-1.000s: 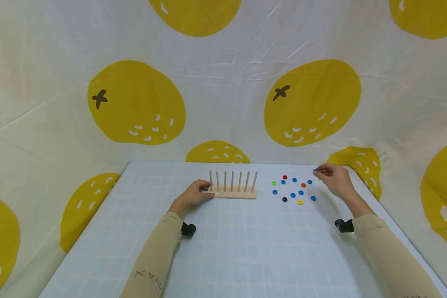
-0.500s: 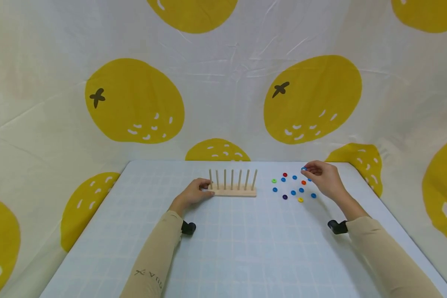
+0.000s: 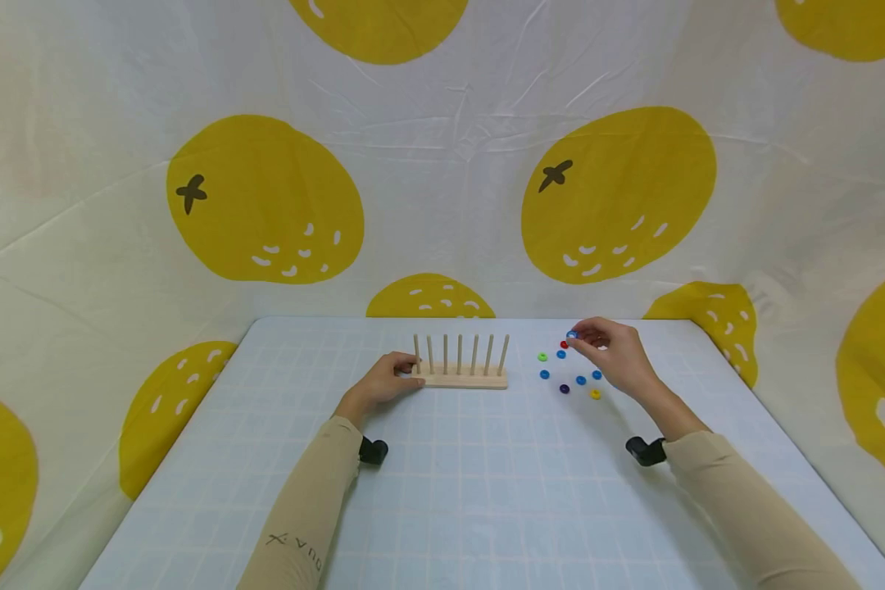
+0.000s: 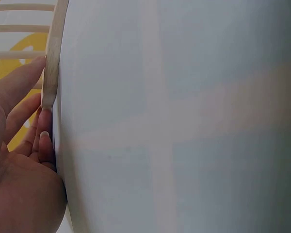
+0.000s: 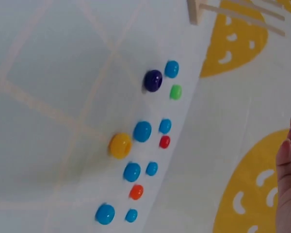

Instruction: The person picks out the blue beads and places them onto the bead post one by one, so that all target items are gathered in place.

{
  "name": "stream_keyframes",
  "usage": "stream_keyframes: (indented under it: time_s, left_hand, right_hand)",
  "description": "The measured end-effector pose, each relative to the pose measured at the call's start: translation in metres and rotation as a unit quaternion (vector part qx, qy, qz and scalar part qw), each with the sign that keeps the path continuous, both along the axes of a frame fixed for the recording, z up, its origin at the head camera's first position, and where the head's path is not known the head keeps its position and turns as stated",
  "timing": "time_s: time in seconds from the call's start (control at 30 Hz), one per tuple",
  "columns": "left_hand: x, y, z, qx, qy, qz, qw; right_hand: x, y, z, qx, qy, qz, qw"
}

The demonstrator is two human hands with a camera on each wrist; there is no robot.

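Note:
In the head view my left hand (image 3: 378,383) holds the left end of a wooden peg rack (image 3: 463,381), which has a flat base and several upright pegs with no rings on them. The left wrist view has the thumb on one side of the rack's base (image 4: 52,73) and the fingers at its end. My right hand (image 3: 616,356) pinches a small blue ring (image 3: 572,334) between thumb and fingertips, raised above the table. In the right wrist view only part of the right hand (image 5: 288,179) shows at the edge, and its ring is out of sight.
Loose rings lie right of the rack: several blue ones, a yellow ring (image 3: 595,394), a dark purple ring (image 3: 564,389), a green ring (image 3: 542,356), a red ring (image 5: 165,141) and an orange ring (image 5: 136,191). A patterned cloth (image 3: 442,205) hangs behind the table (image 3: 472,492).
My right hand has moved left with the blue ring, from the far right of the loose rings to above the red one. The left hand stays on the rack.

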State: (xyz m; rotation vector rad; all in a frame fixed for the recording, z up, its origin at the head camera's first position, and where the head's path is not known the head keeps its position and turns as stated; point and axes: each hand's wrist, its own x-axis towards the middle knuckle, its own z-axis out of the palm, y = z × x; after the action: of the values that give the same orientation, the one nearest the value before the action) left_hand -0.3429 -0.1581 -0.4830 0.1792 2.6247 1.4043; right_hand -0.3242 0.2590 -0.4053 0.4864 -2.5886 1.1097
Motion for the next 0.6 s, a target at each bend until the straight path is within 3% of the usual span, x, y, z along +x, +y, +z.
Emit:
stream_keyframes:
  time_s: [0.6]
  left_hand:
    - [0.000, 0.001, 0.001, -0.003, -0.001, 0.002, 1.0000]
  right_hand:
    - [0.003, -0.051, 0.002, -0.020, 0.034, 0.077, 0.9963]
